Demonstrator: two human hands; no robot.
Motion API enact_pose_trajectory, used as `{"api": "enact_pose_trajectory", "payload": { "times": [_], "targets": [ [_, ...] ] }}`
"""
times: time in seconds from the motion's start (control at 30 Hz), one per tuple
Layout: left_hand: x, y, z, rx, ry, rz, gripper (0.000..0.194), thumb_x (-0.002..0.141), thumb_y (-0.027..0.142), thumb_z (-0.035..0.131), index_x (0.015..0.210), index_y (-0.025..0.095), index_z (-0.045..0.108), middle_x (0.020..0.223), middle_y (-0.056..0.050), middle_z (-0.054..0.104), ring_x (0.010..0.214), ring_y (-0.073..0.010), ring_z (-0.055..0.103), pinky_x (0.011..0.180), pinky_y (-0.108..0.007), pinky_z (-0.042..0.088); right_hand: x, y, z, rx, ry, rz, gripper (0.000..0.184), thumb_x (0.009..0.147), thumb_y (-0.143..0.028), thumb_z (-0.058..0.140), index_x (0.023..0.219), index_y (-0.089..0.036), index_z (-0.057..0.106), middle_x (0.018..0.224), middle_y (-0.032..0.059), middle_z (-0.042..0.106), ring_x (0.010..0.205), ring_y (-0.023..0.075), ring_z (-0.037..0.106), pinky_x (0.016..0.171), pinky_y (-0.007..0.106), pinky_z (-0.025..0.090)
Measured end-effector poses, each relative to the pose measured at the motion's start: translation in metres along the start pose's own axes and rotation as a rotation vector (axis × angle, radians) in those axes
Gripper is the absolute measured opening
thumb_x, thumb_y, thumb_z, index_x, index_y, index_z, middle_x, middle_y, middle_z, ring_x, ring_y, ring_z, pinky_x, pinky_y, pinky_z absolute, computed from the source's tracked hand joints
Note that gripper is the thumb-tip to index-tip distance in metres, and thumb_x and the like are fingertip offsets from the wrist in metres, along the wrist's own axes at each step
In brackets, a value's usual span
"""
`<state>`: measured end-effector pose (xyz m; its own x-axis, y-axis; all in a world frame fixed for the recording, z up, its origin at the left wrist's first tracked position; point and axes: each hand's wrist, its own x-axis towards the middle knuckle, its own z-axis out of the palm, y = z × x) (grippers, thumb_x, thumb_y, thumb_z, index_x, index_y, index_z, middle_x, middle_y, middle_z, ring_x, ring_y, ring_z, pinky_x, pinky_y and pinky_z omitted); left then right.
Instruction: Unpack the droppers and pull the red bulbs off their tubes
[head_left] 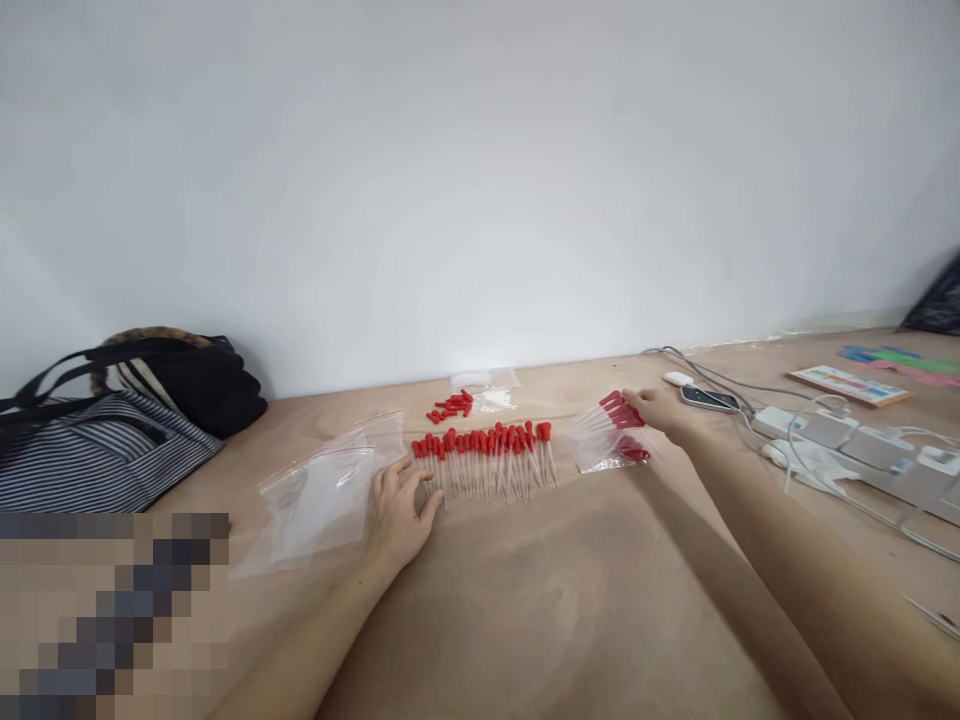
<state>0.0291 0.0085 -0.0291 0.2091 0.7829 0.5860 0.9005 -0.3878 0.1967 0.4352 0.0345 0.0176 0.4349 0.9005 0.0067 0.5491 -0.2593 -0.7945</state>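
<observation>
A: Where are the droppers?
B: A red-topped row of droppers [480, 450] lies across the tabletop [525, 610]; take that row as the landmark.
A: And the left hand [401, 510]?
B: At the row's left end, thumb apart from the loosely curled fingers.
A: The right hand [651, 412]?
B: Right of the row, clamped on the red ends of a second bunch of droppers [616, 408]. A clear bag [600, 458] lies just below that bunch; it's too small to tell whether the fingers also pinch the plastic.
A: What else is around?
B: Behind the row, loose red bulbs [450, 406] beside a small clear packet [496, 390]. Left of it, overlapping zip bags [322, 490] and, farther off, a striped bag [112, 440]. Well to its right, a power strip [847, 440].
</observation>
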Motion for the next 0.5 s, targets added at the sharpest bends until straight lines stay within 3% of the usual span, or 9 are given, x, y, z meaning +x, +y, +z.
{"api": "enact_pose_trajectory", "payload": {
  "times": [0.13, 0.23, 0.3, 0.37, 0.43, 0.5],
  "targets": [
    [0.001, -0.001, -0.001, -0.044, 0.020, -0.010, 0.019, 0.074, 0.033, 0.055, 0.086, 0.021, 0.063, 0.104, -0.010, 0.051, 0.103, -0.0289, 0.045, 0.090, -0.046, 0.038, -0.019, -0.010, -0.017, 0.165, 0.002, -0.045, 0.037, 0.088, -0.034, 0.033, 0.069, -0.014, 0.057, 0.070, 0.0113, 0.065, 0.066, 0.0176, 0.061, 0.062, 0.028, 0.049],
    [0.007, 0.001, -0.008, -0.140, 0.029, -0.004, 0.022, 0.077, 0.034, 0.051, 0.090, 0.020, 0.061, 0.102, -0.009, 0.055, 0.101, -0.0268, 0.048, 0.090, -0.045, 0.038, -0.050, -0.023, -0.006, 0.270, -0.034, -0.068, 0.032, 0.088, -0.033, 0.036, 0.070, -0.016, 0.056, 0.070, 0.0082, 0.065, 0.062, 0.0150, 0.061, 0.063, 0.027, 0.050],
    [0.011, 0.007, -0.018, -0.237, -0.019, 0.013, 0.023, 0.079, 0.036, 0.047, 0.092, 0.020, 0.059, 0.099, -0.007, 0.059, 0.098, -0.0243, 0.052, 0.090, -0.043, 0.039, -0.079, -0.032, 0.019, 0.474, -0.208, -0.060, 0.031, 0.085, -0.039, 0.041, 0.071, -0.016, 0.057, 0.067, 0.0062, 0.065, 0.060, 0.0145, 0.060, 0.064, 0.028, 0.051],
    [0.011, 0.018, -0.029, -0.346, -0.140, 0.021, 0.025, 0.082, 0.038, 0.044, 0.095, 0.020, 0.057, 0.096, -0.005, 0.061, 0.094, -0.0215, 0.055, 0.087, -0.039, 0.043, -0.110, -0.039, 0.055, 0.629, -0.384, -0.011, 0.031, 0.078, -0.047, 0.052, 0.071, -0.017, 0.055, 0.064, 0.0036, 0.063, 0.059, 0.0150, 0.060, 0.061, 0.029, 0.051],
    [0.004, 0.033, -0.040, -0.441, -0.297, 0.041, 0.028, 0.083, 0.039, 0.043, 0.102, 0.021, 0.054, 0.099, -0.005, 0.061, 0.093, -0.0202, 0.057, 0.084, -0.036, 0.045, -0.138, -0.042, 0.091, 0.676, -0.546, 0.039, 0.040, 0.069, -0.058, 0.056, 0.068, -0.018, 0.052, 0.060, 0.0005, 0.061, 0.056, 0.0145, 0.059, 0.057, 0.029, 0.050],
    [-0.007, 0.049, -0.049, -0.503, -0.426, 0.108, 0.038, 0.079, 0.041, 0.051, 0.111, 0.021, 0.048, 0.107, -0.007, 0.059, 0.097, -0.0220, 0.055, 0.085, -0.037, 0.045, -0.159, -0.042, 0.117, 0.693, -0.604, 0.022, 0.047, 0.063, -0.064, 0.057, 0.066, -0.018, 0.047, 0.056, -0.0026, 0.056, 0.053, 0.0120, 0.055, 0.052, 0.026, 0.047]
  ]
}}
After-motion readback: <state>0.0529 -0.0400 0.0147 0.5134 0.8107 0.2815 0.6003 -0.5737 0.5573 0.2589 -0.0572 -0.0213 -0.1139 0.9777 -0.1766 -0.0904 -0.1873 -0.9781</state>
